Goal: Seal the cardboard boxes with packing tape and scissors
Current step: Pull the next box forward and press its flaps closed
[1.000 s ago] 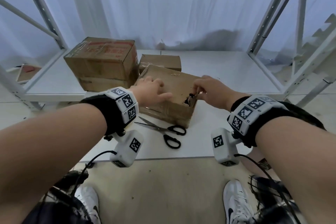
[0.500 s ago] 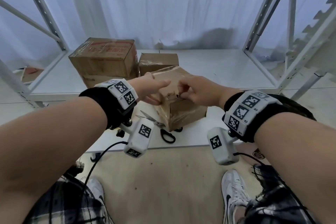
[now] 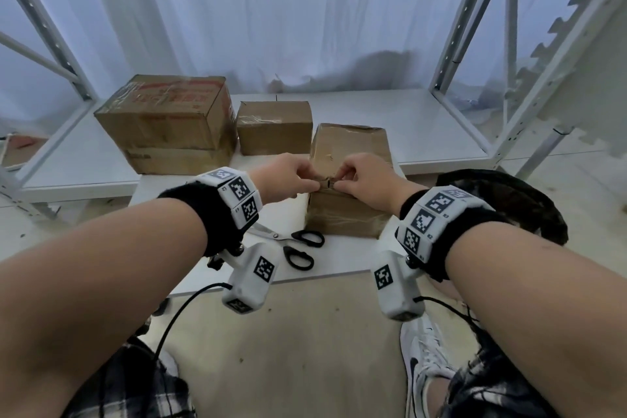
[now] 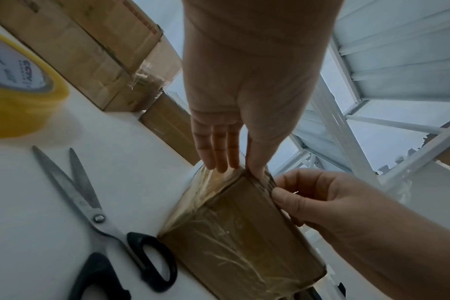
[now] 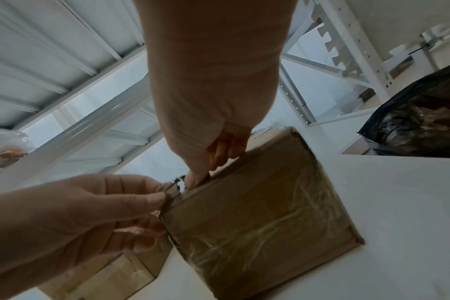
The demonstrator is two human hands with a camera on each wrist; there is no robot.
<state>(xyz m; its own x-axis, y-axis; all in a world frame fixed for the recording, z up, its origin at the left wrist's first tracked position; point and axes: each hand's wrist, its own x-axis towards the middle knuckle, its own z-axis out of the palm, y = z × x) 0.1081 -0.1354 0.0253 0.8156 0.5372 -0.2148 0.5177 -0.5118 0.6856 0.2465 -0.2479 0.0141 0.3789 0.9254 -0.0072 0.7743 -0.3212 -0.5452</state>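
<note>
While both hands meet at the torn top corner of the nearest box [image 3: 349, 159], the left hand [image 3: 288, 176] pinches the frayed cardboard lip between thumb and forefinger, its other fingers [image 4: 216, 150] lying straight down the taped side face. The right hand [image 3: 364, 180] nips the other side of that tear, thumb pressed along the top edge, remaining fingers curled in behind. My read: the two pinches are drawing the ragged edges together so a strip of tape can bridge the gap, and the straight left fingers brace the box so it doesn't slide on the white table [image 3: 339, 258].

Look at that box: brown, scuffed, already wrapped in wrinkled clear tape that glints on its front face, with a dark ragged hole right at the corner between the two thumbs. It stands at the front of the table, just right of centre.

Scissors [image 3: 298, 244] lie blades apart just left of it, black handles close to its base, within easy reach for the cut. A yellowish tape roll [image 4: 15, 81] sits further left, seen only from the left wrist. Behind, on the shelf [image 3: 424, 125], a large box [image 3: 169, 122] and a small box [image 3: 273, 127] stand side by side.
</note>
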